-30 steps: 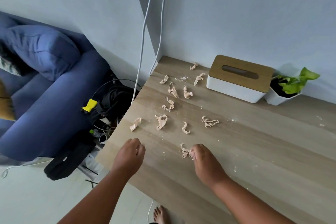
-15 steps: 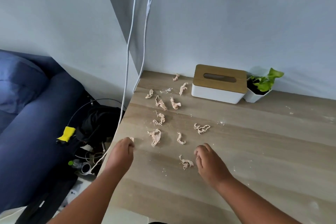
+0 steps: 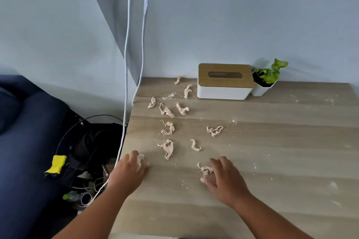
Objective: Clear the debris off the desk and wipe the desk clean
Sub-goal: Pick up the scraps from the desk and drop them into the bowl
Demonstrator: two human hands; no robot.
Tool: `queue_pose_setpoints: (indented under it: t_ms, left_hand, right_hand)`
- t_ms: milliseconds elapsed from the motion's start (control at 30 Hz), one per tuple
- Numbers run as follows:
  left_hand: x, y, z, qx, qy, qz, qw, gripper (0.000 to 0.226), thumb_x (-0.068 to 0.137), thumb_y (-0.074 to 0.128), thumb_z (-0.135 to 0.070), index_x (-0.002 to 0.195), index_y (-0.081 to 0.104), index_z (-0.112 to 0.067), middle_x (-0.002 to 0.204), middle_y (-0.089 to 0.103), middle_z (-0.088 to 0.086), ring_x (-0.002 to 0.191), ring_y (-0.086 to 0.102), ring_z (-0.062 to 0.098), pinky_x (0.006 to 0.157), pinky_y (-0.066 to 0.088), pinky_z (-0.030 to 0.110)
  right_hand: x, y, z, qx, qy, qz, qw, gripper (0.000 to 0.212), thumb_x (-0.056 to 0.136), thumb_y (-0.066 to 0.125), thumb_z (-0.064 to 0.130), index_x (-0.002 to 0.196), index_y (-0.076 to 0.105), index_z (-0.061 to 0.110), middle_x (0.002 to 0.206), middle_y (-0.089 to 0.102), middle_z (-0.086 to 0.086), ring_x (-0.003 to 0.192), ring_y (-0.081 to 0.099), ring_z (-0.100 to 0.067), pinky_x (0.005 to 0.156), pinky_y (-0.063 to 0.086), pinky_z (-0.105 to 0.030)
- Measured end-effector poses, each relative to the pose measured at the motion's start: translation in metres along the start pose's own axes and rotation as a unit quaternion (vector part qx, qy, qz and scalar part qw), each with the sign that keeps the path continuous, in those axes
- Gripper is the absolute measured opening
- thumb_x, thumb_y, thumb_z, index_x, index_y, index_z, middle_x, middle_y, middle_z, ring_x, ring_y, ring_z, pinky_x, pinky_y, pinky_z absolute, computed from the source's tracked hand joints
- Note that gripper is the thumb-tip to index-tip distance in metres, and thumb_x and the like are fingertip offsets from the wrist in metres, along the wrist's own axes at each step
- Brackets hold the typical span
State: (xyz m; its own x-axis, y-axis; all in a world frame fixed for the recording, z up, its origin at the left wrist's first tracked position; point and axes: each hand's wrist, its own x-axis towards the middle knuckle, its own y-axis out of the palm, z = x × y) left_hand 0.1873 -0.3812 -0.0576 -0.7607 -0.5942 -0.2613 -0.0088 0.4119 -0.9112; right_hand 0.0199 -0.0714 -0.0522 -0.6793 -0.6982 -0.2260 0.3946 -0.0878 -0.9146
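Several crumpled pinkish paper scraps (image 3: 167, 148) lie scattered over the left part of the light wooden desk (image 3: 272, 151), along with fine white crumbs (image 3: 333, 184). At the desk's left edge, my left hand (image 3: 129, 173) has its fingers and thumb closed around one scrap (image 3: 140, 158). My right hand (image 3: 223, 179) rests palm down near the front, fingers spread, touching another scrap (image 3: 204, 169) at its left side without gripping it.
A white tissue box with a wooden lid (image 3: 223, 83) and a small potted plant (image 3: 269, 77) stand at the back by the wall. Two white cables (image 3: 127, 64) hang past the desk's left edge. A dark bag (image 3: 97, 141) and a blue sofa (image 3: 23, 122) are on the left.
My left hand has moved forward onto the scrap at the left edge and closed on it. My right hand has let go of its scrap and spread open beside it.
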Motion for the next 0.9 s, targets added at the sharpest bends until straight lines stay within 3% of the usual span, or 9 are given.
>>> queue_pose_setpoints:
  t_ms: [100, 233, 300, 433, 500, 567, 633, 767, 900]
  left_hand:
    - [-0.003, 0.005, 0.000, 0.015, 0.030, 0.001, 0.999, 0.036, 0.098, 0.055, -0.047, 0.120, 0.052, -0.019, 0.106, 0.062, 0.008, 0.101, 0.064, 0.034, 0.079, 0.054, 0.042]
    - [-0.001, 0.005, -0.002, 0.026, 0.040, 0.021, 0.999, 0.021, 0.104, 0.044, -0.033, 0.110, 0.054, -0.016, 0.102, 0.058, 0.006, 0.097, 0.062, 0.034, 0.075, 0.052, 0.046]
    - [-0.001, 0.004, -0.004, 0.029, 0.041, 0.025, 0.998, 0.019, 0.105, 0.042, -0.028, 0.106, 0.053, -0.012, 0.102, 0.059, 0.007, 0.095, 0.062, 0.035, 0.076, 0.051, 0.047]
    - [0.000, 0.001, -0.006, -0.058, -0.014, 0.016, 0.998, 0.020, 0.105, 0.044, -0.021, 0.090, 0.042, -0.008, 0.081, 0.055, 0.012, 0.074, 0.058, 0.039, 0.063, 0.045, 0.043]
    - [0.001, 0.001, -0.009, -0.109, -0.032, 0.059, 0.992, 0.016, 0.104, 0.044, -0.011, 0.089, 0.039, -0.005, 0.071, 0.043, 0.011, 0.065, 0.048, 0.031, 0.062, 0.044, 0.037]
    - [0.009, -0.001, -0.010, -0.116, -0.041, 0.058, 0.991, 0.004, 0.101, 0.043, -0.009, 0.099, 0.041, -0.006, 0.076, 0.045, 0.006, 0.068, 0.047, 0.024, 0.063, 0.045, 0.032]
    - [0.013, -0.008, -0.014, -0.106, -0.008, 0.027, 0.994, 0.006, 0.099, 0.045, -0.012, 0.104, 0.049, -0.013, 0.088, 0.053, 0.002, 0.074, 0.055, 0.025, 0.066, 0.047, 0.035]
    - [0.021, -0.016, -0.022, -0.051, 0.062, 0.046, 0.996, 0.013, 0.099, 0.044, -0.012, 0.098, 0.057, -0.016, 0.088, 0.052, 0.003, 0.072, 0.056, 0.026, 0.069, 0.051, 0.040]
    - [0.024, -0.019, -0.031, -0.056, 0.087, 0.054, 0.993, 0.020, 0.096, 0.044, -0.017, 0.076, 0.046, -0.018, 0.078, 0.048, 0.002, 0.070, 0.049, 0.021, 0.066, 0.043, 0.039]
  right_hand:
    - [0.000, 0.009, 0.006, -0.031, -0.004, -0.008, 0.999, 0.056, 0.080, 0.076, 0.051, 0.121, 0.065, 0.014, 0.102, 0.057, -0.007, 0.088, 0.062, -0.030, 0.076, 0.057, -0.041]
    - [0.007, 0.019, 0.014, -0.059, -0.012, -0.062, 0.996, 0.036, 0.069, 0.091, 0.031, 0.088, 0.066, 0.015, 0.086, 0.056, -0.006, 0.068, 0.060, -0.027, 0.057, 0.054, -0.037]
    - [0.009, 0.021, 0.018, -0.062, -0.019, -0.082, 0.995, 0.035, 0.066, 0.094, 0.022, 0.081, 0.063, 0.015, 0.082, 0.056, -0.006, 0.064, 0.059, -0.027, 0.053, 0.052, -0.037]
    - [0.007, 0.018, 0.020, -0.018, -0.022, -0.095, 0.995, 0.030, 0.070, 0.089, 0.005, 0.088, 0.066, 0.012, 0.082, 0.060, -0.007, 0.065, 0.062, -0.026, 0.055, 0.054, -0.034]
    - [0.006, 0.014, 0.018, 0.014, 0.003, -0.062, 0.998, 0.030, 0.080, 0.075, -0.003, 0.105, 0.064, 0.010, 0.096, 0.062, -0.007, 0.083, 0.065, -0.025, 0.070, 0.055, -0.031]
    - [0.004, 0.011, 0.015, 0.016, 0.034, -0.010, 0.999, 0.039, 0.088, 0.052, -0.003, 0.123, 0.055, 0.014, 0.117, 0.058, -0.003, 0.106, 0.059, -0.022, 0.086, 0.048, -0.029]
    - [0.004, 0.007, 0.013, 0.036, 0.055, 0.006, 0.998, 0.039, 0.089, 0.045, -0.001, 0.122, 0.053, 0.016, 0.121, 0.055, -0.001, 0.111, 0.055, -0.020, 0.087, 0.045, -0.028]
    - [0.002, -0.008, 0.014, 0.050, 0.062, -0.001, 0.997, 0.017, 0.095, 0.047, 0.011, 0.108, 0.057, 0.015, 0.110, 0.055, -0.002, 0.102, 0.055, -0.023, 0.079, 0.044, -0.033]
    - [-0.005, -0.021, 0.013, 0.073, 0.052, -0.023, 0.996, 0.007, 0.095, 0.050, 0.022, 0.092, 0.051, 0.016, 0.096, 0.051, -0.001, 0.088, 0.053, -0.022, 0.070, 0.038, -0.034]
